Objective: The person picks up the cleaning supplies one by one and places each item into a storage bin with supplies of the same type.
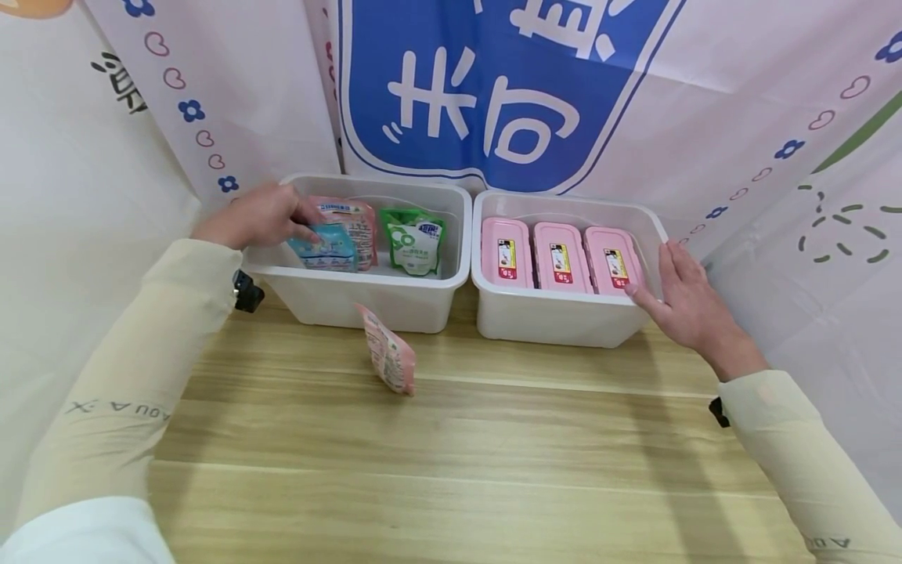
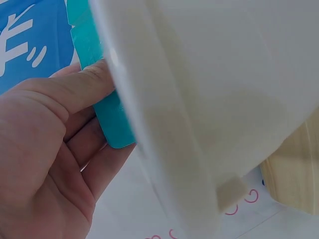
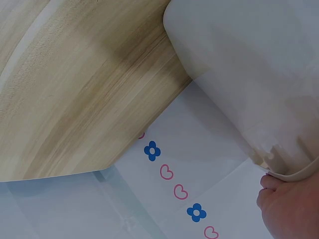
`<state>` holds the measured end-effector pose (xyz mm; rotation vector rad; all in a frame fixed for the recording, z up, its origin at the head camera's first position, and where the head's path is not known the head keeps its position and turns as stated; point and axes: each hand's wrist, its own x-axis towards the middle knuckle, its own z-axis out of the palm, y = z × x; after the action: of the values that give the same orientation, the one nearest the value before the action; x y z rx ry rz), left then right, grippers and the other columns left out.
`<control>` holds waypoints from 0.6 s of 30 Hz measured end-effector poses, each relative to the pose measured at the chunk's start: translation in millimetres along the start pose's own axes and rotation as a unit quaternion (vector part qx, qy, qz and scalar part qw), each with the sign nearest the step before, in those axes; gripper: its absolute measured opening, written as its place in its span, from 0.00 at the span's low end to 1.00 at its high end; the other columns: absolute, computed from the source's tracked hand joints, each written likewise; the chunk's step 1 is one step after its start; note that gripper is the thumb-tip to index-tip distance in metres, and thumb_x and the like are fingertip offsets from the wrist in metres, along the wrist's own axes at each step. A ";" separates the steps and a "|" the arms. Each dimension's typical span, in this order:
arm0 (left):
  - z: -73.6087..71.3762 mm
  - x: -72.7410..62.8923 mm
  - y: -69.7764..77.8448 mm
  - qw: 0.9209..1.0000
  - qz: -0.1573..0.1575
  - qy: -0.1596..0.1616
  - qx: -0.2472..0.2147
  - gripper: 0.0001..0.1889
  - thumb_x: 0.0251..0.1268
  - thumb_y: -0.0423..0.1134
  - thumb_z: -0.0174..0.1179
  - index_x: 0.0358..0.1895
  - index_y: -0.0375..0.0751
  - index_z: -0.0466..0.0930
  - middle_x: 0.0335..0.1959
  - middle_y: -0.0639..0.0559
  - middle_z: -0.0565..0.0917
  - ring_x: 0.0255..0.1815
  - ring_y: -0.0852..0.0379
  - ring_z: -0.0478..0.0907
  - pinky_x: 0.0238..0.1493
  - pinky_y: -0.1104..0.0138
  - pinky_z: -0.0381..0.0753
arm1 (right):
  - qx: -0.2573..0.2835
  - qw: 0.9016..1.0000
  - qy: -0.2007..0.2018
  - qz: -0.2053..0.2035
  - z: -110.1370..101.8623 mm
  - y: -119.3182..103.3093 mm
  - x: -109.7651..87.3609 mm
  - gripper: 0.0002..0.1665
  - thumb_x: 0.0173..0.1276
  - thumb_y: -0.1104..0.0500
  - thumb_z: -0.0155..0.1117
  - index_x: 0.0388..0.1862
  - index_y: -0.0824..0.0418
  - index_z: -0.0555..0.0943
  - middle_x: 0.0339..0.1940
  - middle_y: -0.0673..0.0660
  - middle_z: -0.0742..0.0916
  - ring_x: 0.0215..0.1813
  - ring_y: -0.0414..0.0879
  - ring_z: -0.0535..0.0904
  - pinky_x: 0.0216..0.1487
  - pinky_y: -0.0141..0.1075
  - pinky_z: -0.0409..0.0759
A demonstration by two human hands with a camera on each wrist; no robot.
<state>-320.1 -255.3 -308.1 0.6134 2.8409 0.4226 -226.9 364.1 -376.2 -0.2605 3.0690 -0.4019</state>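
My left hand [image 1: 264,215] reaches over the left end of a white plastic bin [image 1: 352,296] and pinches a blue pouch [image 1: 324,247] between thumb and fingers. In the left wrist view the bin's rim partly hides this pouch [image 2: 112,119]. Beside it in the bin are a pink pouch [image 1: 362,223] and a green-and-white pouch [image 1: 414,243]. My right hand [image 1: 694,301] holds the right front corner of a second white bin [image 1: 550,317], its thumb over the rim near several pink-lidded boxes [image 1: 564,254]. The right wrist view shows only part of that hand [image 3: 291,206].
A pink pouch [image 1: 387,352] stands on the wood-grain table [image 1: 451,462] in front of the left bin. The two bins sit side by side against a printed cloth backdrop [image 1: 479,117], and white cloth walls hang at both sides.
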 end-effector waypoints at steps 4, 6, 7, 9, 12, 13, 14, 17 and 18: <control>2.6 0.9 -1.4 1.000 -0.006 0.001 -0.005 0.14 0.69 0.32 0.70 0.56 0.35 0.89 0.56 0.35 0.89 0.50 0.43 0.86 0.57 0.47 0.88 | 0.000 1.000 0.001 -0.001 -0.1 1.1 0.5 0.60 0.81 0.28 0.41 0.87 0.64 0.27 0.89 0.65 0.33 0.89 0.66 0.27 0.82 0.76 0.42; 3.6 1.5 -2.1 1.000 -0.005 0.001 -0.008 0.14 0.70 0.31 0.69 0.56 0.35 0.90 0.59 0.34 0.88 0.54 0.41 0.85 0.59 0.46 0.86 | 0.000 1.000 0.002 -0.002 -0.1 1.6 0.6 0.60 0.81 0.29 0.41 0.86 0.64 0.27 0.89 0.66 0.33 0.89 0.67 0.28 0.82 0.76 0.43; 4.1 1.9 -2.8 1.000 -0.006 0.000 -0.011 0.13 0.70 0.31 0.69 0.55 0.35 0.90 0.61 0.34 0.87 0.57 0.39 0.84 0.61 0.45 0.85 | 0.000 1.000 0.002 -0.003 0.0 1.9 0.7 0.60 0.81 0.29 0.41 0.86 0.64 0.27 0.89 0.66 0.33 0.89 0.67 0.28 0.82 0.76 0.43; 5.0 2.4 -3.5 1.000 -0.007 -0.002 -0.014 0.13 0.70 0.31 0.69 0.55 0.36 0.90 0.65 0.34 0.84 0.62 0.36 0.82 0.64 0.43 0.83 | 0.000 1.000 0.003 -0.003 -0.1 2.2 0.7 0.60 0.81 0.29 0.41 0.86 0.64 0.27 0.89 0.66 0.34 0.89 0.66 0.28 0.82 0.76 0.43; 6.7 2.9 -5.0 1.000 -0.008 -0.005 -0.016 0.13 0.70 0.31 0.68 0.55 0.36 0.90 0.67 0.34 0.83 0.63 0.36 0.82 0.65 0.42 0.83 | 0.001 1.000 0.004 -0.004 0.0 2.1 0.5 0.60 0.81 0.29 0.41 0.87 0.64 0.27 0.89 0.66 0.34 0.89 0.66 0.28 0.82 0.75 0.43; 7.3 2.8 -5.4 1.000 -0.009 -0.005 -0.016 0.13 0.70 0.31 0.69 0.55 0.36 0.90 0.67 0.34 0.83 0.63 0.36 0.82 0.65 0.42 0.83 | 0.002 1.000 0.005 -0.004 -0.1 1.9 0.3 0.60 0.81 0.29 0.42 0.87 0.64 0.27 0.89 0.66 0.34 0.89 0.67 0.28 0.82 0.75 0.43; 7.9 2.5 -5.5 1.000 -0.009 -0.005 -0.016 0.13 0.70 0.32 0.69 0.55 0.37 0.90 0.67 0.34 0.83 0.63 0.36 0.82 0.64 0.43 0.84 | 0.002 1.000 0.006 -0.004 -0.1 1.7 0.1 0.60 0.81 0.29 0.42 0.87 0.64 0.28 0.89 0.66 0.34 0.89 0.67 0.29 0.82 0.75 0.43; 9.5 1.8 -6.7 1.000 -0.008 -0.003 -0.015 0.12 0.70 0.32 0.69 0.55 0.38 0.90 0.67 0.34 0.83 0.62 0.36 0.82 0.64 0.42 0.84 | 0.002 1.000 0.006 -0.005 -0.3 0.8 -0.4 0.60 0.81 0.29 0.42 0.87 0.65 0.28 0.89 0.66 0.34 0.89 0.67 0.30 0.82 0.75 0.43; 10.1 1.8 -7.1 1.000 -0.006 -0.002 -0.013 0.12 0.71 0.32 0.69 0.54 0.38 0.91 0.66 0.34 0.83 0.62 0.36 0.82 0.63 0.43 0.84 | 0.001 1.000 0.007 -0.005 -0.3 0.6 -0.5 0.60 0.81 0.30 0.42 0.87 0.65 0.28 0.89 0.67 0.35 0.89 0.67 0.30 0.82 0.75 0.43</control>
<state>-321.8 -258.4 -320.1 0.5902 2.8292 0.4534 -226.5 364.8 -376.0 -0.2742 3.0818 -0.4096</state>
